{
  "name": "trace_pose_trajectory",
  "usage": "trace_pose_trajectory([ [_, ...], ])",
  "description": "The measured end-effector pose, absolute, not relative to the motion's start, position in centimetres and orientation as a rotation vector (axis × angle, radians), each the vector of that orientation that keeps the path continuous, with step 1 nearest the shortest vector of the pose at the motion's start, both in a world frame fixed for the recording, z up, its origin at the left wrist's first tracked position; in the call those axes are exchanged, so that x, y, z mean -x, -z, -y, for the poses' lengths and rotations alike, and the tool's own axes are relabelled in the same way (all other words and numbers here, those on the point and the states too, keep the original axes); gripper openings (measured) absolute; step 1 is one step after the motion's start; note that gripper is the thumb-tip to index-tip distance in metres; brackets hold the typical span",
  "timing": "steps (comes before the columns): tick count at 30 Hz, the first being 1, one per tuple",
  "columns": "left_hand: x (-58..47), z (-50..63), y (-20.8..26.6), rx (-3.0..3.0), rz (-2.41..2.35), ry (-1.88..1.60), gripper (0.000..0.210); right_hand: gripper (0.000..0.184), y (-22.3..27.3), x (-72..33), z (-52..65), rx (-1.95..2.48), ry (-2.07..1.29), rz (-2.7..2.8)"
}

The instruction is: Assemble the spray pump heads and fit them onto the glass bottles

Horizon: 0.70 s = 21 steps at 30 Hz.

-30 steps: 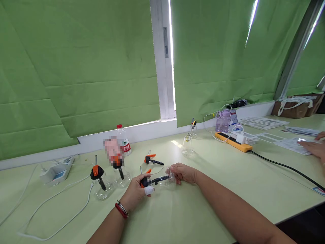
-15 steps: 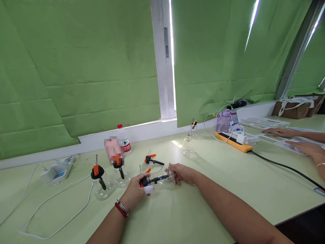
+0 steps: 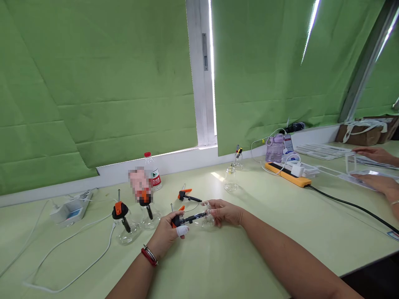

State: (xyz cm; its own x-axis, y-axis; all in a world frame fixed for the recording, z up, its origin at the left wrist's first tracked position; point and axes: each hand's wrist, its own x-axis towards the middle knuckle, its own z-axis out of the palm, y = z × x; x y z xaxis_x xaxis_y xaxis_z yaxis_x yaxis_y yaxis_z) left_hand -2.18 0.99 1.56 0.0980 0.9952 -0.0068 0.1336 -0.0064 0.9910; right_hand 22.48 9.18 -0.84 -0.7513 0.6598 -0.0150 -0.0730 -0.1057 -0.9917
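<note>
The held bottle (image 3: 202, 223) lies on its side between the two hands, around the middle of the desk (image 3: 199, 265), well apart from the back edge. Its long axis runs left to right, roughly parallel to that edge, so from the left grip it extends rightward, base toward the right hand (image 3: 226, 212). The left hand (image 3: 166, 234) is wrapped around the held top (image 3: 176, 221), black and orange, at the bottle's left end; the right grip pinches the base end. Both hands are equally near, each in contact; whether the top is fully seated in the neck, I cannot tell. A dark stem shows through the clear wall. One loose top (image 3: 184, 194) lies just behind the left hand, its stem pointing right. Counted: four tops of this black-and-orange kind, one held, one loose, two on the standing bottles (image 3: 129, 236) toward the left of the desk; two small bottles (image 3: 231, 183) near the back edge, with yellow showing at their necks; one red-capped bottle (image 3: 156, 179) by that edge; one purple bottle (image 3: 274, 150) and one orange power strip (image 3: 288, 175) farther right; two co-worker's hands (image 3: 374, 181) toward the right edge.
</note>
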Motion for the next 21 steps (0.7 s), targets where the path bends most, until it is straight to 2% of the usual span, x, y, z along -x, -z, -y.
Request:
trace_pose_trajectory([
  [6, 1.82, -0.66, -2.03, -1.362, -1.235, -1.064, 0.057, 0.055, 1.02, -22.04, -9.27, 0.721, -1.957, 1.648],
  [15, 1.87, -0.76, -1.78, -1.358, -1.239, -1.057, 0.059, 0.068, 1.73, -21.62, -9.73, 0.827, -1.891, 1.723],
  [21, 1.86, -0.74, -1.93, -1.349, -1.25, -1.07, 0.058, 0.062, 1.3, -22.0, -9.5, 0.717, -1.954, 1.603],
])
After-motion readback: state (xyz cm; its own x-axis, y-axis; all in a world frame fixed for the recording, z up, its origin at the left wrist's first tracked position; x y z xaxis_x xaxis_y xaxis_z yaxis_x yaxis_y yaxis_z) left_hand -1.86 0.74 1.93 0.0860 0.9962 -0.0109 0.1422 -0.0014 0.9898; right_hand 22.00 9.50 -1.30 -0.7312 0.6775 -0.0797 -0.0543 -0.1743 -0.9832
